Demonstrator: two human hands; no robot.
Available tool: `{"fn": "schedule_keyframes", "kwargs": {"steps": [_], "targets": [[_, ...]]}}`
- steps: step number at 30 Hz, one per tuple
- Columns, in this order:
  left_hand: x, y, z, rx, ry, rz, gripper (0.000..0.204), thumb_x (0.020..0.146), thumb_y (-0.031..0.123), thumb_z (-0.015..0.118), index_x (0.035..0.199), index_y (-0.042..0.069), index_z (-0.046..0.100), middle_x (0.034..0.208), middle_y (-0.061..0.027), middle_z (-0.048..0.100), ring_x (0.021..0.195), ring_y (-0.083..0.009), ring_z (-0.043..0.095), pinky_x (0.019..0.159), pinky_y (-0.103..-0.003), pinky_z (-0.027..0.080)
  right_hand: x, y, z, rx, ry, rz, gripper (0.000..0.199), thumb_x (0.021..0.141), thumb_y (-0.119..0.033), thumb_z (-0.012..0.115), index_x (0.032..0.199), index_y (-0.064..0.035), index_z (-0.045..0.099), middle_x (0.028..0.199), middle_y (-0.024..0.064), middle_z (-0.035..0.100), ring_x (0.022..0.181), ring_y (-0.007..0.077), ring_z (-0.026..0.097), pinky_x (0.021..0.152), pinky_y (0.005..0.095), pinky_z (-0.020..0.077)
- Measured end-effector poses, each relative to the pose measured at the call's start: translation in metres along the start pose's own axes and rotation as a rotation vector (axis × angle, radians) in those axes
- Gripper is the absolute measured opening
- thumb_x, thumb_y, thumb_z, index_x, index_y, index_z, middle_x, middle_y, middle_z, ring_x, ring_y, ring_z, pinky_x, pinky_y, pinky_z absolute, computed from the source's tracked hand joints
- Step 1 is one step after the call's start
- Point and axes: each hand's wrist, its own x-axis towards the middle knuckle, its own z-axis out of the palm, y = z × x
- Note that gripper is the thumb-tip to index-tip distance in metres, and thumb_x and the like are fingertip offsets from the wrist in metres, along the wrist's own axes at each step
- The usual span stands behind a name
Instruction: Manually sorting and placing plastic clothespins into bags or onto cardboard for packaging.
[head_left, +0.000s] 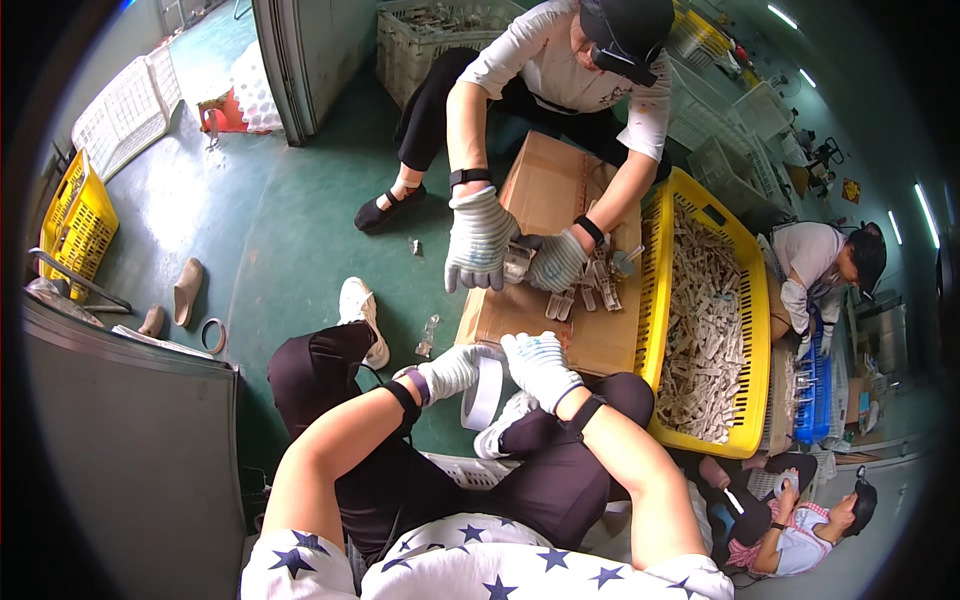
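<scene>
Green floor (280,230), tape roll (482,393) in hands

Factory workshop floor: green concrete, yellow parts crate (748,300), gloved seated workers.

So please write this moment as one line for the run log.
left hand: gloved, on white tape roll | right hand: gloved, on the roll | ahead: flat brown cardboard box, yellow plastic crate

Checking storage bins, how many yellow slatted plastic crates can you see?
3: one yellow slatted plastic crate full of small parts at right, one leaning at far left, one behind the co-worker. Others may be hidden.
</scene>
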Motion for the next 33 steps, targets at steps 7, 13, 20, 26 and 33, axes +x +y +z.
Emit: {"fn": "schedule_keyframes", "kwargs": {"steps": [7, 13, 20, 26, 33], "targets": [[0.013, -0.027, -0.012, -0.054, 0.020, -0.069, 0.033, 0.085, -0.009, 0.061, 0.116, 0.003, 0.065, 0.109, -0.0053, 0.070, 0.097, -0.0120, 0.062, 0.087, -0.028, 0.050, 0.001, 0.014, 0.020, 0.058, 0.015, -0.011, 0.026, 0.093, -0.016, 0.040, 0.113, -0.0115, 0.056, 0.098, 0.0124, 0.066, 0.091, 0.0284, 0.066, 0.079, 0.0446, 0.0457], [-0.014, 0.013, 0.000, 0.155, 0.000, -0.195, 0.045, 0.079, -0.012, 0.049, 0.118, 0.004, 0.065, 0.102, -0.0059, 0.069, 0.093, -0.0151, 0.062, 0.088, -0.030, 0.049, -0.008, 0.022, 0.023, 0.043, 0.019, 0.015, 0.024, 0.092, -0.017, 0.042, 0.111, -0.0116, 0.057, 0.097, 0.0115, 0.067, 0.088, 0.0285, 0.066, 0.080, 0.0449, 0.0470], [-0.016, 0.020, -0.004, 0.032, -0.091, -0.170, 0.048, 0.080, -0.012, 0.048, 0.124, 0.004, 0.061, 0.102, -0.0047, 0.069, 0.094, -0.0139, 0.061, 0.087, -0.029, 0.049, -0.009, 0.023, 0.033, 0.073, 0.076, 0.050, 0.021, 0.093, -0.020, 0.046, 0.107, -0.0125, 0.058, 0.090, 0.0113, 0.067, 0.084, 0.0289, 0.066, 0.074, 0.0458, 0.0474], [-0.013, 0.016, -0.004, 0.106, -0.117, -0.114, 0.043, 0.083, -0.014, 0.051, 0.121, 0.004, 0.062, 0.102, -0.0026, 0.068, 0.094, -0.0099, 0.060, 0.086, -0.028, 0.050, -0.022, 0.055, 0.013, 0.210, 0.136, 0.148, 0.026, 0.087, -0.020, 0.052, 0.111, -0.0160, 0.064, 0.096, 0.0113, 0.068, 0.090, 0.0287, 0.066, 0.080, 0.0448, 0.0477], [-0.020, 0.048, -0.007, -0.002, 0.038, 0.029, 0.036, 0.086, -0.009, 0.063, 0.119, 0.005, 0.063, 0.108, -0.0009, 0.067, 0.098, -0.0088, 0.061, 0.088, -0.027, 0.050, -0.045, 0.097, 0.008, 0.190, 0.650, 0.378, 0.049, 0.075, -0.023, 0.067, 0.119, -0.0061, 0.056, 0.111, 0.0192, 0.059, 0.103, 0.0351, 0.057, 0.096, 0.0488, 0.0396]]}}
